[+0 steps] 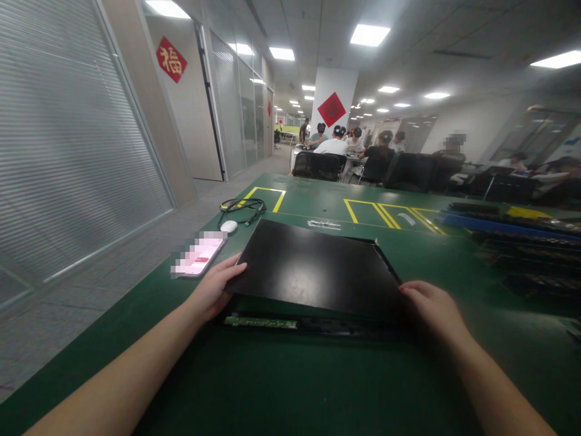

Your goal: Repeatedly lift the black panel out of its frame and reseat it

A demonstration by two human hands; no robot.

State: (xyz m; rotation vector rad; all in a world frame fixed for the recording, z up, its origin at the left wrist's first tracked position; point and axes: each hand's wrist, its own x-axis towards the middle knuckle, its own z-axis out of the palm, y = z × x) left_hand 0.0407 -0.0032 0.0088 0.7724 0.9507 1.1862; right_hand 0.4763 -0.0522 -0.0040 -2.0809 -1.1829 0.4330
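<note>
A glossy black screen panel (313, 263) is tilted up in front of me. My left hand (221, 284) grips its left edge, thumb on top and fingers partly hidden underneath. At the right edge, my right hand (429, 300) is closed in a pinch; its fingertips touch the panel's side. Below the panel lies a black frame (345, 327), mostly covered by it. A narrow green circuit board (261, 322) shows along the frame's near side at the left.
A phone (200, 255), a white mouse (229, 226) and a coiled black cable (242, 206) lie left on the green table (290, 387). Stacked dark parts (531, 254) stand at the right. Yellow tape (358, 209) marks the far side. Several people sit beyond.
</note>
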